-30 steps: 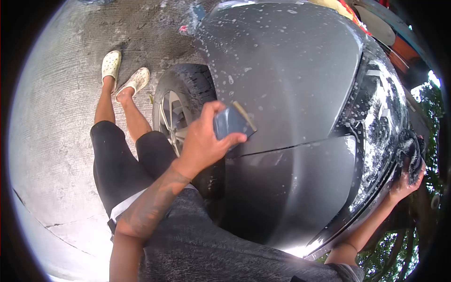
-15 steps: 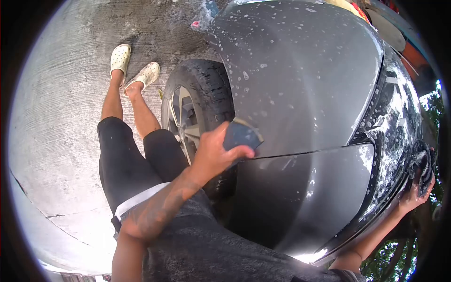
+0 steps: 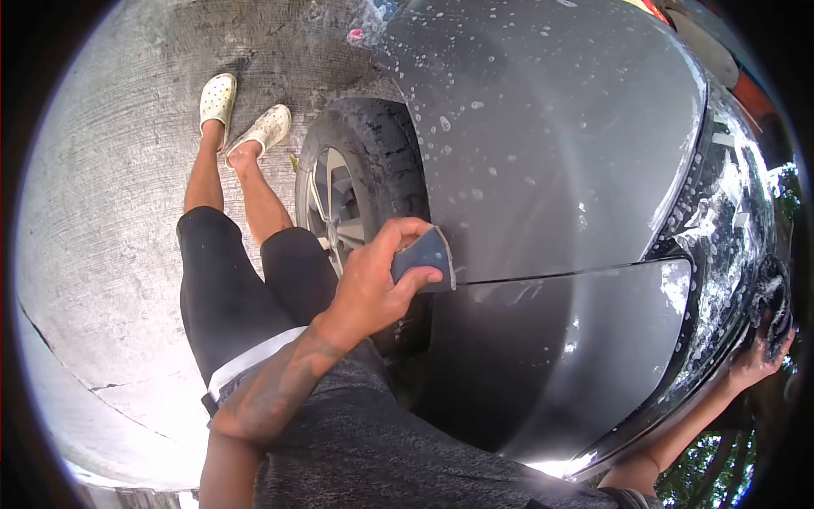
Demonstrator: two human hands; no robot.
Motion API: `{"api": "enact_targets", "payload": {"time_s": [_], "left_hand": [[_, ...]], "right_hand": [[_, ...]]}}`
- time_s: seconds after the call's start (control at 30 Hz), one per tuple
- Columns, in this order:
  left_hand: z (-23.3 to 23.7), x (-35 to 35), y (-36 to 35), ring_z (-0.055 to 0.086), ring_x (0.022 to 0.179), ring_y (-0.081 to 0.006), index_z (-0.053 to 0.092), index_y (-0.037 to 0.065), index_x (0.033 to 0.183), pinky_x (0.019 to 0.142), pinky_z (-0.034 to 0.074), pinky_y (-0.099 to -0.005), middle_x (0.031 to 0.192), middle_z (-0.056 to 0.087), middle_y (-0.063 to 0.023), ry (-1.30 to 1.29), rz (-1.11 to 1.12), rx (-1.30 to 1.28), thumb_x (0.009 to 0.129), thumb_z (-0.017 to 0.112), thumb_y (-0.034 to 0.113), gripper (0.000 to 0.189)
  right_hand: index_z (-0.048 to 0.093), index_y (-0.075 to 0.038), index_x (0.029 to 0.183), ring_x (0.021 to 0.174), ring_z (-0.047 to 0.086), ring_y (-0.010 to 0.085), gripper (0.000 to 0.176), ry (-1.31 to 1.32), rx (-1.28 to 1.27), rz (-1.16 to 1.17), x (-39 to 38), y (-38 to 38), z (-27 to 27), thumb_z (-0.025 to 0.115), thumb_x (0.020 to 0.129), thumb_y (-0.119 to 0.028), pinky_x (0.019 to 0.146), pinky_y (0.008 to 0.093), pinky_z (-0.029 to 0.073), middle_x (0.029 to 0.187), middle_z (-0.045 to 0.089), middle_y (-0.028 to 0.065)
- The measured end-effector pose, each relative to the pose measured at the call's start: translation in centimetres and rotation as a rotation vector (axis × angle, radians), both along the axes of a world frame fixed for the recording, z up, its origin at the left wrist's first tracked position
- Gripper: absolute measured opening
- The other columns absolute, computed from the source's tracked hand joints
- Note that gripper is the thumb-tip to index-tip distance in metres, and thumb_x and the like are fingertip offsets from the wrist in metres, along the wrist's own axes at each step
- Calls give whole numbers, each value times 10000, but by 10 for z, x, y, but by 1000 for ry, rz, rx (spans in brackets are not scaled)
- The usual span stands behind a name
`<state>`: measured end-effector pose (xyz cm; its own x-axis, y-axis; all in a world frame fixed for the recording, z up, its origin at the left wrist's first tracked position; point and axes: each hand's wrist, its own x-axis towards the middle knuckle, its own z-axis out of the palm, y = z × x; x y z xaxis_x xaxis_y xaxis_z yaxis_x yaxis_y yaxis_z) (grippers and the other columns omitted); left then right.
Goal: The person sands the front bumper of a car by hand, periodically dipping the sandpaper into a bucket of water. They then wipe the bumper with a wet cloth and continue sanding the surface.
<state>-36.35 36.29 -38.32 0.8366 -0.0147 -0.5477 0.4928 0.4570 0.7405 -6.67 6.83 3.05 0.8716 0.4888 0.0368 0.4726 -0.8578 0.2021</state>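
Observation:
My left hand (image 3: 373,280) pinches a dark blue applicator block (image 3: 421,260) between thumb and fingers. A thin pale layer shows along the block's edge, which faces the dark grey car panel (image 3: 543,204) next to the seam above the wheel. Whitish droplet-like spots dot much of the panel. Far to the right, my right hand (image 3: 757,360) is wrapped round a bunched black cloth (image 3: 770,297) beside the car's glossy, spotted glass (image 3: 721,254).
The car's wheel (image 3: 348,195) stands on grooved concrete (image 3: 119,195) just left of the block. My feet in cream clogs (image 3: 218,99) are on the ground to the left. A small pink object (image 3: 355,36) lies near the top. Trees show at the right edge.
My left hand has drawn slightly down and left with the block, which has turned so its pale edge is upright. The right hand keeps its hold on the cloth.

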Motion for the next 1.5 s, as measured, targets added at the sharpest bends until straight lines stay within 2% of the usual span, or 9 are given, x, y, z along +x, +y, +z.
{"api": "enact_targets", "payload": {"time_s": [0.27,0.7,0.77,0.8,1.07,1.1,1.17,1.37,1.5], "left_hand": [[-5,-2,12,665,816,-98,662,29,1029,744,524,-270,879,721,-55,81,-182,-198,750,891,197,399],[1,0,1,634,804,-76,642,25,884,735,501,-252,844,690,-27,306,-238,-255,751,887,126,297],[3,3,-10,636,789,-92,612,23,866,721,495,-257,834,685,-43,47,-18,-134,728,899,99,327],[9,6,-13,626,769,-96,599,28,852,703,486,-256,820,676,-48,-12,1,-80,712,905,77,340],[-7,38,2,620,657,-159,625,20,810,646,504,-311,706,662,-48,87,-143,177,696,916,252,389],[-10,44,3,624,701,-195,610,8,873,671,508,-328,795,662,-83,196,-12,-57,762,871,227,359],[-24,43,15,649,811,-227,571,-4,939,725,514,-340,973,668,-136,26,91,192,847,747,125,237],[-6,13,29,599,1138,-443,464,32,879,846,518,-404,1326,574,-253,-229,-244,172,733,589,-36,204],[8,2,15,581,1063,-408,451,39,899,848,494,-410,1148,576,-209,-221,-346,151,727,624,-45,258]], "right_hand": [[675,33,1217,1117,642,278,295,5,-12,40,8,-20,18,632,938,-55,1037,386,460,1256,648,182],[603,111,1231,1091,638,253,358,-44,-64,32,4,-8,15,665,932,-75,1019,376,471,1237,662,173],[594,124,1235,1099,635,266,365,-241,-283,10,7,-14,18,666,922,-49,1019,381,476,1238,658,185],[602,122,1233,1099,634,268,358,-89,35,-22,7,-21,18,665,924,-48,1019,384,480,1237,659,184],[597,125,1254,1117,634,259,377,-26,-46,45,6,-33,36,647,910,-23,1027,383,477,1242,660,186],[594,130,1257,1121,633,259,378,7,51,-17,6,-36,38,638,911,-16,1026,383,477,1241,660,189],[597,136,1245,1120,636,254,373,18,78,14,12,-45,40,634,905,-15,1026,378,479,1235,663,193],[601,132,1237,1104,641,241,376,-64,125,-91,9,-54,39,653,887,3,1027,369,482,1228,668,181],[604,130,1235,1113,636,244,375,-73,87,-69,7,-42,28,670,891,-4,1040,368,473,1234,665,181]]}}
